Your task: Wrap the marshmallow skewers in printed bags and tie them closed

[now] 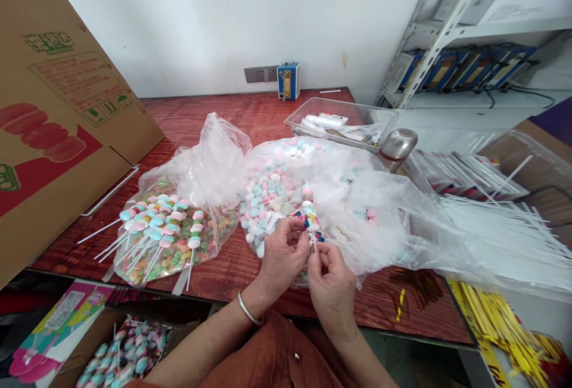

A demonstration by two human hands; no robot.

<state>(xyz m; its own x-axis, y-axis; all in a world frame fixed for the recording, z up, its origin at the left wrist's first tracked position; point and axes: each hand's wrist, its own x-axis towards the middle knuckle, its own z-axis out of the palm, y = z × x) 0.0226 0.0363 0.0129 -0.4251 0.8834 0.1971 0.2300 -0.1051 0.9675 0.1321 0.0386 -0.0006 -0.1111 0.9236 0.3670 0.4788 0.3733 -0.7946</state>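
Candy (308, 202): pastel, pink & wht segs. stacked in a line, partly in wrapper (311, 220) w/ red, blue & yel. print. Long axis pts. away from person, far end free; near end pinched btwn L hand (285, 251) & R hand (331, 278), in front of bag (328, 164). Lower part hidden by fingers.

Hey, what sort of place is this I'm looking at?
Probably a small sweet-making or packing workshop: a pile of candy sticks and bagged marshmallow-like sweets cover much of the wooden table, with a big printed carton at the left.
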